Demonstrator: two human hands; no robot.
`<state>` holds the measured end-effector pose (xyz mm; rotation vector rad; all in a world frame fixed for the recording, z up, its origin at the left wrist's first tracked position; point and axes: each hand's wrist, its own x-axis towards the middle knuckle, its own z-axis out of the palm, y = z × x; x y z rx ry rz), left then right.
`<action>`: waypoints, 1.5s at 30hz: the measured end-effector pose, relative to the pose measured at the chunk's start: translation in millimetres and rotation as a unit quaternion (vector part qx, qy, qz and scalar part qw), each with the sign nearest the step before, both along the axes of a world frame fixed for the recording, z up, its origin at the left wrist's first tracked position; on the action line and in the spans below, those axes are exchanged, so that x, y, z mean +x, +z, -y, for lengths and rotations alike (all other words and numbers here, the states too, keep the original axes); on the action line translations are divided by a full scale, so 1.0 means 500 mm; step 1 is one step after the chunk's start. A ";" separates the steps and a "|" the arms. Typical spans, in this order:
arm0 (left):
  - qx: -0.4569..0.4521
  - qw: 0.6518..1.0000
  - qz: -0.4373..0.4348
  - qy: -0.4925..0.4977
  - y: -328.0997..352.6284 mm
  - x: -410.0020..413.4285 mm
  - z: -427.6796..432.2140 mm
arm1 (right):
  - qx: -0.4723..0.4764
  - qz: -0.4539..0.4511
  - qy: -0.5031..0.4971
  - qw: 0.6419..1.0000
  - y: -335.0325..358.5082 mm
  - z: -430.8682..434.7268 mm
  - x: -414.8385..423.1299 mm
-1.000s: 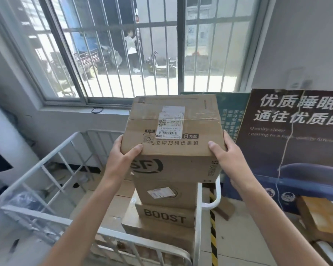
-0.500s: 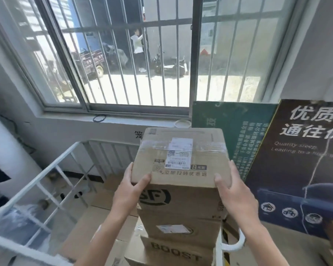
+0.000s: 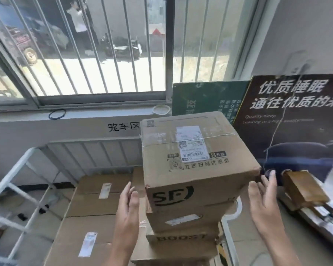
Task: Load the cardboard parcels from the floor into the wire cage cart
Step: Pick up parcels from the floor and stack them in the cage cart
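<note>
SF parcel (image 3: 198, 156) sits topmost, a carton stack (image 3: 181, 221) beneath it inside the wire cage cart (image 3: 17, 169). Left hand (image 3: 127, 212) and right hand (image 3: 263, 204) flank it, fingers (image 3: 130, 191) straight, holding nothing, just clear of it. Judged stiff, taped and moderately heavy; grip it at opposite lower side edges.

Brown cardboard on the top box (image 3: 196, 150), with black logo (image 3: 172, 195) and white barcoded label (image 3: 190, 144). White paint on the cart (image 3: 13, 173). Dark green on the board (image 3: 204, 96); near-black with white lettering on the poster (image 3: 296, 131). Yellow-and-black stripes on the tape (image 3: 222, 254).

SF parcel (image 3: 196, 158) upright atop stacked parcels (image 3: 183, 227) in cage cart (image 3: 17, 169).
</note>
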<state>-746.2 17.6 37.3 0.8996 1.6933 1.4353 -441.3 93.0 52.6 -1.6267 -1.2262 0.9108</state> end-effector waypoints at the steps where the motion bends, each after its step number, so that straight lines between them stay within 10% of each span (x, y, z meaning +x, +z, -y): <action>1: -0.007 1.000 0.013 -0.006 -0.014 -0.015 0.013 | -0.017 -0.003 -0.022 1.000 -0.016 0.034 -0.009; 7: -0.073 0.994 -0.002 -0.083 -0.097 -0.097 0.072 | -0.084 -0.022 -0.109 0.990 -0.101 0.211 -0.095; 35: -0.088 0.988 -0.078 -0.100 -0.105 -0.082 0.041 | -0.059 -0.022 0.132 0.989 -0.102 0.155 -0.167; 45: -0.028 0.997 0.021 -0.070 0.040 -0.003 -0.030 | 0.217 -0.006 -0.039 0.975 0.042 0.066 -0.020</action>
